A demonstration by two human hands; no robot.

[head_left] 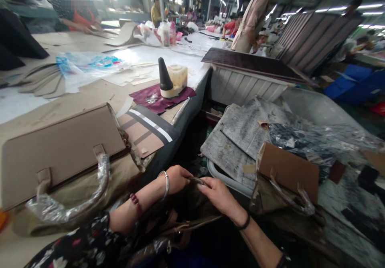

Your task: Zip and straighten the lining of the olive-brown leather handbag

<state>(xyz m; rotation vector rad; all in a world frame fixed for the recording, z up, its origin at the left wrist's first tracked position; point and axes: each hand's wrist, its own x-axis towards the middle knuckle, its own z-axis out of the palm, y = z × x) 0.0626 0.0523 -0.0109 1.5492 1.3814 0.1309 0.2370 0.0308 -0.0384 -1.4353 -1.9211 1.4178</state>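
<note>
Both hands are closed on the edge of a dark brown handbag (201, 206) that hangs over my lap. My left hand (177, 178) pinches the rim from the left, a silver bangle at its wrist. From the right, my right hand (219, 193) grips the same rim close by, thumb on top. The bag's lower part lies in shadow, with strap and metal bits showing below. To the left, a large taupe handbag (63, 147) with plastic-wrapped handles rests on the table. A smaller brown handbag (288, 171) lies at the right.
On the worktable (99, 95) stand a black cone-tipped bottle (165, 75) and a stained glue container (179, 75) on maroon cloth (144, 99). A striped panel (147, 129) lies at the table edge. Grey felt sheets (237, 139) fill a bin at right. Other people work behind.
</note>
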